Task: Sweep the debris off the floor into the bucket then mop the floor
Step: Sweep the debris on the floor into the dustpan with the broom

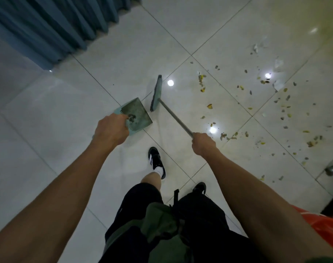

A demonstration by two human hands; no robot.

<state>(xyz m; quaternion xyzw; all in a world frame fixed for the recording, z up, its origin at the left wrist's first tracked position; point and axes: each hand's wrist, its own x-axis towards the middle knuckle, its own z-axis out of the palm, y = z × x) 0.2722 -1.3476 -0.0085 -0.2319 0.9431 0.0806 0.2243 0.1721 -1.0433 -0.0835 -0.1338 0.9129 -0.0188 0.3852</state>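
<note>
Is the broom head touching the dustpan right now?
Apart. The head view shows a strip of bare tile between the broom head and the dustpan.

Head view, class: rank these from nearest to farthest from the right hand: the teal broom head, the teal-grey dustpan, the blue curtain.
1. Teal broom head: just ahead-left of the right hand, at the end of the handle it grips.
2. Teal-grey dustpan: farther left, gripped by the left hand.
3. Blue curtain: far upper left.
</note>
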